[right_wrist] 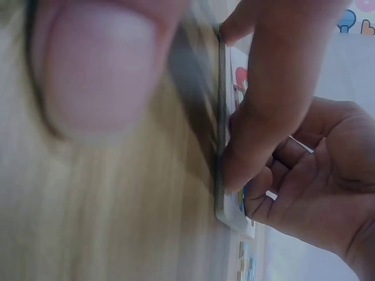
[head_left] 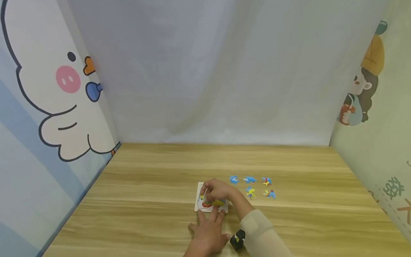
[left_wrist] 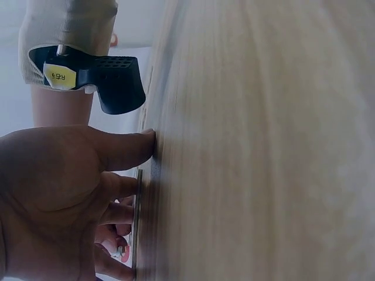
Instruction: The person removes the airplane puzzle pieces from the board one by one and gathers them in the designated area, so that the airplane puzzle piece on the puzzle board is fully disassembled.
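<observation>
A small white-framed jigsaw board (head_left: 197, 204) lies on the wooden table, with red, yellow and blue picture parts in it. My left hand (head_left: 208, 233) spreads its fingers, the tips resting on the board's near edge. In the left wrist view, the thumb of that left hand (left_wrist: 53, 199) touches the table. Over the board, my right hand (head_left: 219, 190) curls its fingers downward and seems to pinch a puzzle piece (left_wrist: 125, 253), mostly hidden by the fingers. The right wrist view has the right hand (right_wrist: 328, 175) low at the board (right_wrist: 231, 213), behind the left fingers.
Several loose blue, yellow and red puzzle pieces (head_left: 250, 192) lie to the right of the board. A black wrist camera (head_left: 238, 240) sits by the right sleeve (head_left: 264, 232). A pale curtain (head_left: 221, 78) hangs behind the table (head_left: 144, 185), with printed panels at both sides.
</observation>
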`<state>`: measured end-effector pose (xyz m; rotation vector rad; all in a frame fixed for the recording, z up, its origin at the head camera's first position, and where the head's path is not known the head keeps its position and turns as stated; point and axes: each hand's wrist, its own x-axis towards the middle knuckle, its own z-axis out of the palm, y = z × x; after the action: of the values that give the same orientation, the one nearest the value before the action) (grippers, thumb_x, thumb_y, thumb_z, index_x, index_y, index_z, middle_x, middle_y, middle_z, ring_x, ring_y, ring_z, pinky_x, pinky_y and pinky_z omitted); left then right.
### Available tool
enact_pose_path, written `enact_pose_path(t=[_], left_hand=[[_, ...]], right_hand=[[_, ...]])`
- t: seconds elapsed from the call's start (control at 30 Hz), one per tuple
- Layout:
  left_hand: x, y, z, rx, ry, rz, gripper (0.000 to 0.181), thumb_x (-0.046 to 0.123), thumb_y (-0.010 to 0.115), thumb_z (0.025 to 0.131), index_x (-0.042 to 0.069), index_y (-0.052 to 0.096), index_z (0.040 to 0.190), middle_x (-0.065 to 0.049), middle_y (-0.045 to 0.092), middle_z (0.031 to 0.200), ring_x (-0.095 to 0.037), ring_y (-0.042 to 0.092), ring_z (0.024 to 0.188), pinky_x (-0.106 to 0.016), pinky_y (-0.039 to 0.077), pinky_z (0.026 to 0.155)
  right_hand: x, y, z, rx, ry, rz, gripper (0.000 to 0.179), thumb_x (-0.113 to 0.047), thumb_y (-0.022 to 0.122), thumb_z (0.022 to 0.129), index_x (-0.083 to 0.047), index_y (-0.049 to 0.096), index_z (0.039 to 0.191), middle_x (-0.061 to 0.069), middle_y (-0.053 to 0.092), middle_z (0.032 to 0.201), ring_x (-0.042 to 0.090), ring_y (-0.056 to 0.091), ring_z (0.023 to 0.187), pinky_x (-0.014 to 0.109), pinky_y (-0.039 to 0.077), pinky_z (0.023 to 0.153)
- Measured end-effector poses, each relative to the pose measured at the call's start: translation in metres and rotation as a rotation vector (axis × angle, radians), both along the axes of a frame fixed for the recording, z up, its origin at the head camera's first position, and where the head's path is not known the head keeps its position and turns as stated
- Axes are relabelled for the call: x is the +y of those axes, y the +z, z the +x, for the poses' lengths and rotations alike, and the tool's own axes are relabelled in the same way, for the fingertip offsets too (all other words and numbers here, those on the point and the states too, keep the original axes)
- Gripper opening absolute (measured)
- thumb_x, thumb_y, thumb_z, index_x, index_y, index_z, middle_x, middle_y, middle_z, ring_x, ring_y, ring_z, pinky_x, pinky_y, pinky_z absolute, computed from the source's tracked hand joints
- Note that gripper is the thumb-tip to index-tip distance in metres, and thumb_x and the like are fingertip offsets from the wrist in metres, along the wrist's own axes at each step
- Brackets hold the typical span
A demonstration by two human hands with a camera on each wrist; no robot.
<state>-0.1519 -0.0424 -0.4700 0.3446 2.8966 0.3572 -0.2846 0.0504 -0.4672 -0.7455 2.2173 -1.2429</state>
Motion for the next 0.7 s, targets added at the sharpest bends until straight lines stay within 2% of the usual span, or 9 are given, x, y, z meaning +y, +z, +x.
enact_pose_path(t=[0.13, 0.33, 0.6, 0.7], left_hand=[[-0.0003, 0.0009, -0.0001, -0.004, 0.000, 0.001, 0.069, 0.049, 0.064, 0.081, 0.018, 0.044, 0.139, -0.005, 0.032, 0.146, -0.057, 0.021, 0.124, -0.078, 0.028, 0.076], [-0.0003, 0.0024, 0.0003, -0.001, -0.003, 0.003, 0.068, 0.048, 0.064, 0.082, 0.017, 0.044, 0.139, -0.006, 0.033, 0.145, -0.057, 0.022, 0.123, -0.078, 0.029, 0.075], [0.0007, 0.0016, -0.0009, -0.017, 0.000, 0.012, 0.069, 0.049, 0.064, 0.081, 0.017, 0.044, 0.139, -0.006, 0.033, 0.146, -0.056, 0.021, 0.124, -0.078, 0.028, 0.075], [0.0008, 0.0017, -0.0008, -0.003, 0.001, 0.004, 0.069, 0.049, 0.065, 0.081, 0.017, 0.044, 0.138, -0.006, 0.034, 0.145, -0.056, 0.022, 0.124, -0.078, 0.029, 0.075]], right_hand=[[-0.0004, 0.0013, 0.0016, 0.021, -0.023, 0.001, 0.019, 0.012, 0.058, 0.076, 0.001, 0.061, 0.090, 0.006, 0.061, 0.072, 0.015, 0.055, 0.065, 0.026, 0.044, 0.056], [-0.0011, 0.0029, 0.0033, 0.063, -0.029, 0.006, 0.019, 0.011, 0.057, 0.077, -0.001, 0.062, 0.090, 0.004, 0.061, 0.071, 0.016, 0.057, 0.064, 0.025, 0.046, 0.057], [-0.0030, 0.0012, 0.0050, 0.054, -0.052, -0.010, 0.020, 0.012, 0.055, 0.078, -0.001, 0.062, 0.091, 0.006, 0.060, 0.071, 0.016, 0.055, 0.063, 0.026, 0.045, 0.056], [-0.0022, 0.0012, 0.0056, 0.061, -0.067, -0.020, 0.020, 0.012, 0.054, 0.078, 0.000, 0.061, 0.093, 0.007, 0.061, 0.072, 0.017, 0.056, 0.064, 0.026, 0.045, 0.055]])
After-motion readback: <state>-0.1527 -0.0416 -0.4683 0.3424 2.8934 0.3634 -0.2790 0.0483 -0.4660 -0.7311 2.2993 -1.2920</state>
